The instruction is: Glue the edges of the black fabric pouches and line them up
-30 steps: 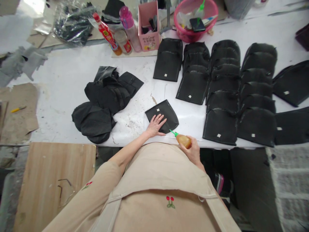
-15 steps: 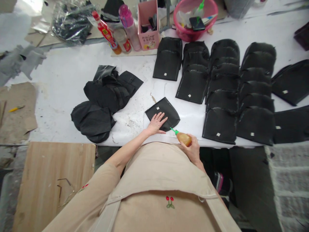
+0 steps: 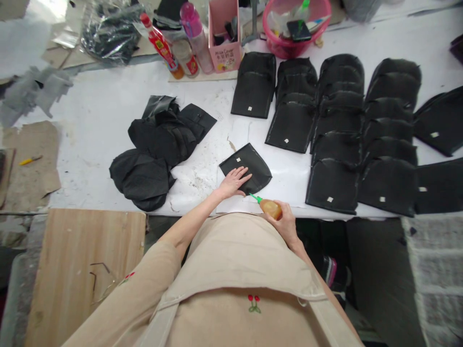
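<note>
My left hand [image 3: 234,182] lies flat with spread fingers on a black piece [image 3: 255,166] that has one rounded end and a small white square near its straight edge. In my right hand [image 3: 285,221] is a squeeze bottle [image 3: 270,208] of amber liquid, gripped round its body. Its green nozzle [image 3: 255,197] points left and sits at the near edge of the black piece, close to my left fingers. Whether the tip touches the piece I cannot tell. Left of my hands lies a loose heap of black pieces [image 3: 159,140].
Overlapping rows of black pieces [image 3: 331,185] cover the table's right side. Along the back stand a red-capped bottle [image 3: 159,43], a pink box [image 3: 226,58] and a pink basin [image 3: 278,48]. A yellow cutter [image 3: 30,160] lies far left; glasses [image 3: 103,284] rest on a wooden board [image 3: 68,270].
My right hand has moved the squeeze bottle slightly left, bringing its nozzle to the black piece's near edge. My left hand stays on the piece. The camera view has shifted a little.
</note>
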### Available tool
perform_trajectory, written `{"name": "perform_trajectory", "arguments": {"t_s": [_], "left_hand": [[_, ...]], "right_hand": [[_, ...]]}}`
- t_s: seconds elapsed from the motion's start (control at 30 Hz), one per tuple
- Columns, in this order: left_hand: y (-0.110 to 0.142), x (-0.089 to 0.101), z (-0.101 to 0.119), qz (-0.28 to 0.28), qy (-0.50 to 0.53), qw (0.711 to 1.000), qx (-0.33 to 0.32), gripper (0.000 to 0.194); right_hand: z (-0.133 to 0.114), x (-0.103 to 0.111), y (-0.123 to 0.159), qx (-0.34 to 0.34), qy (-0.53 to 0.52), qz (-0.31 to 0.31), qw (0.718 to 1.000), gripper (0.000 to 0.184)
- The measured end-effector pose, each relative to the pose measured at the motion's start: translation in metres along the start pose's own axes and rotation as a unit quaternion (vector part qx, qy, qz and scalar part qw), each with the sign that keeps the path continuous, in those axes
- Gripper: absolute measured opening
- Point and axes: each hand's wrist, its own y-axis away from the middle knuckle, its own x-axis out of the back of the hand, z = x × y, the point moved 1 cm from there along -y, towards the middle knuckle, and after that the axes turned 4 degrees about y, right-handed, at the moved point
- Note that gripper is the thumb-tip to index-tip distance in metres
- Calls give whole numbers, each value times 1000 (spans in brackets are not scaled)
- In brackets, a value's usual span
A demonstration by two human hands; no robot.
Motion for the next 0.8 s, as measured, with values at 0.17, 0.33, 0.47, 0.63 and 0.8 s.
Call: {"name": "perform_trajectory", "arguments": {"t_s": [0.17, 0.33, 0.47, 0.63, 0.8], "left_hand": [[0, 1, 1, -1, -3, 1000, 6, 97], [0, 1, 1, -2, -7, 1000, 6, 97], [0, 3, 3, -3, -6, 1000, 9, 96], [0, 5, 3, -11, -17, 1000, 10, 98], [-2, 6, 10, -15, -38, 999, 28, 94]], "right_hand": [[-3, -5, -4, 4, 4, 33, 999, 44], [-5, -5, -2, 18, 1, 5, 1000, 43], [-4, -6, -3, 7, -7, 14, 1000, 43], [-6, -11, -8, -34, -40, 33, 998, 44], [0, 5, -8, -195, -178, -12, 964, 55]]}}
